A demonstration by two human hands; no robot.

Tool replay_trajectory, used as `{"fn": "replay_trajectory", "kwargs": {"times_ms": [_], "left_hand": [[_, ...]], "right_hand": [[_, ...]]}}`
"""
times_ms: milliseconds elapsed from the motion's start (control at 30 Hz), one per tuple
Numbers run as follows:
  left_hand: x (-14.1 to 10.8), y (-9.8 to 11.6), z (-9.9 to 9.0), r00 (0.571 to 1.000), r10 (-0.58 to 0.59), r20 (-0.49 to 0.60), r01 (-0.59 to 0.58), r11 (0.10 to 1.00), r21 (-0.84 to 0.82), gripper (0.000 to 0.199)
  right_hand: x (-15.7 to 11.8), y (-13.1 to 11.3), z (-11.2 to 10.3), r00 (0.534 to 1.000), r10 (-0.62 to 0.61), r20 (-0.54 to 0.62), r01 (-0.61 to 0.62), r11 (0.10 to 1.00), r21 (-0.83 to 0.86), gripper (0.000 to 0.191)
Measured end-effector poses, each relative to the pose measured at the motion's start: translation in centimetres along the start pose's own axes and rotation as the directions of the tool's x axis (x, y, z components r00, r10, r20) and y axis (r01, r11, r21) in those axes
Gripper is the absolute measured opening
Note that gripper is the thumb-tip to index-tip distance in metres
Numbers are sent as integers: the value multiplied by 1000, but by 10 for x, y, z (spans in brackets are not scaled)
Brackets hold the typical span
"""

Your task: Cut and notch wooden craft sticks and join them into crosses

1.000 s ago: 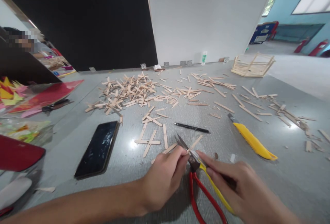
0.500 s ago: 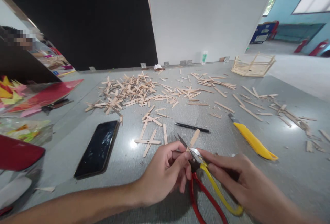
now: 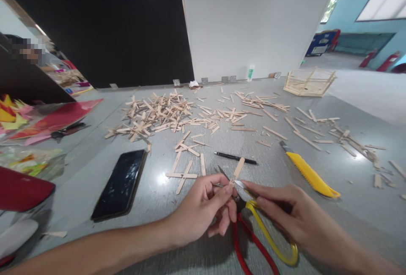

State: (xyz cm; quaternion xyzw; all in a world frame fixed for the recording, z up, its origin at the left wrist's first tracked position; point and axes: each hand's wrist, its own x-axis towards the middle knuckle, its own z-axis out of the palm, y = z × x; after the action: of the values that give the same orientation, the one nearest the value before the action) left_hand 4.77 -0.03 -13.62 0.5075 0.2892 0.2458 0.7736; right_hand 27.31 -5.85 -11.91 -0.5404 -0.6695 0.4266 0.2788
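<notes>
My left hand [image 3: 207, 209] pinches a short wooden craft stick [image 3: 239, 168] between thumb and fingers, its rounded end pointing up and away. My right hand [image 3: 288, 207] is closed round a craft knife [image 3: 240, 184]; its pale pointed blade meets the stick's lower part beside my left thumb. Most of the knife's handle is hidden by my fingers. Below both hands lie scissors [image 3: 241, 203] with one red and one yellow handle loop, their dark blades partly covered by my left hand. Just beyond the hands is a black pen [image 3: 235, 157].
A heap of craft sticks [image 3: 158, 112] spreads across the back of the grey table [image 3: 165, 245]. At left lie a phone [image 3: 119, 184] and red paper [image 3: 60, 118]. A yellow cutter [image 3: 311, 173] and loose sticks lie right, below a stick frame [image 3: 310, 83]. Panels stand behind.
The knife blade has shifted slightly against the craft stick, and the stick has tipped a little to the left. Both hands keep their hold; the view has moved slightly.
</notes>
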Motion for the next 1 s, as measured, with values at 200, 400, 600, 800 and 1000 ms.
{"fn": "replay_trajectory", "kwargs": {"times_ms": [200, 400, 600, 800, 1000], "left_hand": [[1, 1, -1, 999, -40, -22, 39, 999, -36, 41], [2, 0, 3, 990, -113, -88, 104, 989, -105, 42], [0, 16, -3, 972, -151, -180, 193, 948, 251, 37], [-4, 58, -26, 969, 179, -170, 26, 611, 792, 35], [-13, 95, -23, 987, 158, -42, -54, 556, 829, 40]], "right_hand": [[-1, -2, 1, 998, -25, -66, 23, 999, -35, 38], [-1, 6, 5, 991, -75, -108, 57, 986, -158, 40], [-1, -7, 8, 988, -18, -155, -2, 991, -132, 41], [1, 13, -15, 960, 0, -279, -135, 874, -466, 50], [-1, 30, 0, 878, -360, -315, -73, 548, -833, 46]]}}
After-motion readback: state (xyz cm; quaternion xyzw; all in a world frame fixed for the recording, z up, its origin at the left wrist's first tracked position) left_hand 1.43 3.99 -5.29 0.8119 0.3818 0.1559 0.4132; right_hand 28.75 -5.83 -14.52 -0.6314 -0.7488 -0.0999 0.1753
